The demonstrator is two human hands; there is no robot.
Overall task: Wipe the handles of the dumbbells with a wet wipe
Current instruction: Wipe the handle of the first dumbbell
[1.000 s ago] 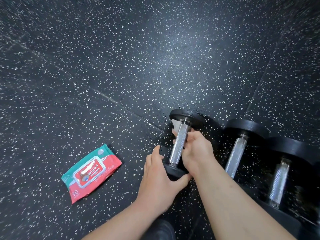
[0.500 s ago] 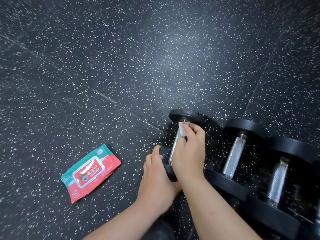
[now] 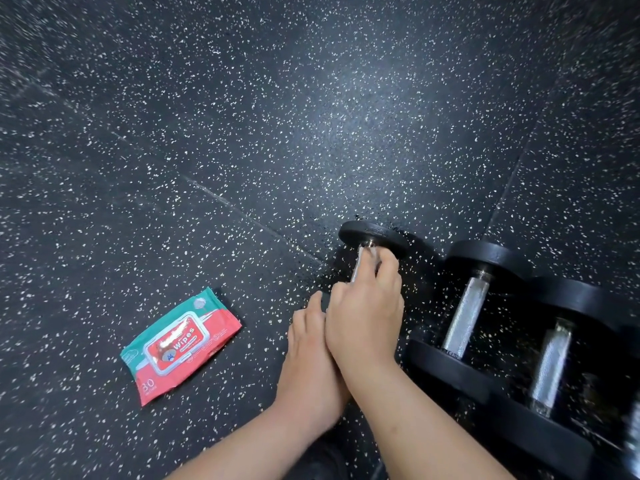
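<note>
pinching the wet wipe (image 3: 367,255) round the far end of the handle (image 3: 356,274) of the leftmost dumbbell (image 3: 375,234) with the right hand (image 3: 367,317), just under the far plate. resting the left hand (image 3: 310,362) at the near end, half hidden; cannot tell whether gripping or only pressing. lying on the floor (image 3: 311,116) beside two other dumbbells (image 3: 465,317), wipes pack (image 3: 180,344) well to the left. probably heavy, rigid, apt to roll; knurled steel, likely to drag on a soft, limp wipe. best steadied at a plate, wipe wrapped round the bar.

One head-worn camera looks forward and steeply down at the floor (image 3: 242,150). It sits close above the left hand (image 3: 311,362) and right hand (image 3: 367,313), which enter from 6 o'clock.
</note>
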